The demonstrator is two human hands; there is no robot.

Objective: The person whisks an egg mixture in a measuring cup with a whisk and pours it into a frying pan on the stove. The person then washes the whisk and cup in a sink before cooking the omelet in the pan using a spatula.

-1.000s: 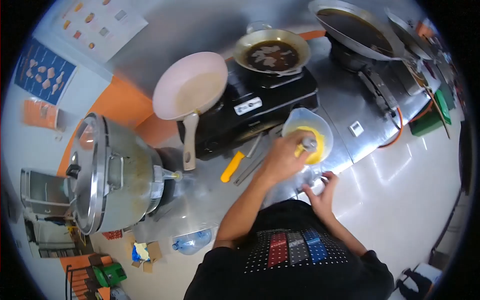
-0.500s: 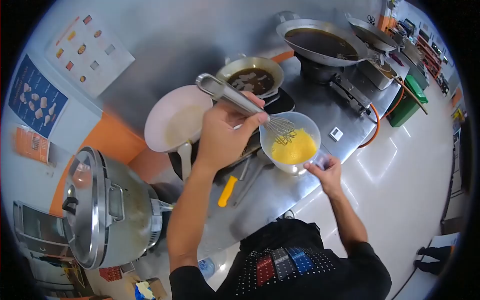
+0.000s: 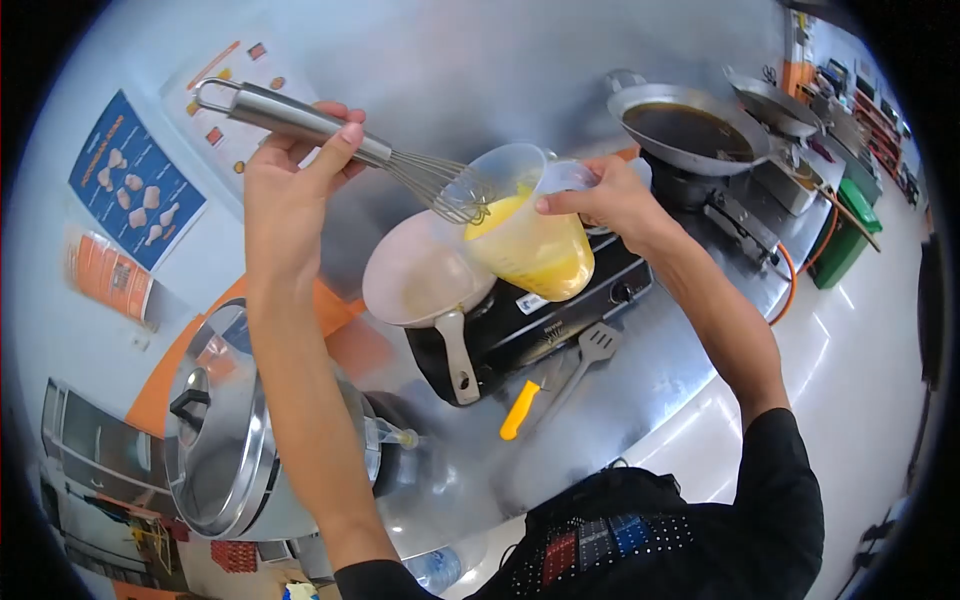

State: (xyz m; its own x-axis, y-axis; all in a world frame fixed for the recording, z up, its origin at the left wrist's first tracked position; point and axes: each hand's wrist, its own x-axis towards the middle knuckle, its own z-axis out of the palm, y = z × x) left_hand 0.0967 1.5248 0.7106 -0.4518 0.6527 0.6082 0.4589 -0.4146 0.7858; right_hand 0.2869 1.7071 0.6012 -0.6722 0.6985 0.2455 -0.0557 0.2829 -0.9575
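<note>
A metal whisk (image 3: 290, 112) is in my left hand (image 3: 300, 185), its wires over the mouth of a clear plastic jug (image 3: 518, 170). My right hand (image 3: 615, 200) grips the jug's handle. The jug is tilted to the left and contains yellow liquid (image 3: 550, 262). Below and left of it, a pale pink pan (image 3: 400, 265) with a beige handle rests on a black gas stove (image 3: 540, 335). The jug hides the second pan on the stove.
On the steel counter (image 3: 640, 400) lie a yellow-handled knife (image 3: 520, 408) and a grey slotted spatula (image 3: 598, 343). A large lidded metal pot (image 3: 225, 430) stands at left. A wok of dark liquid (image 3: 690, 130) sits at right, near an orange hose (image 3: 793, 290).
Jug and whisk have both been lifted from the counter area to above the stove beside the pink pan. The jug has gone from upright to tilted. The camera view has shifted.
</note>
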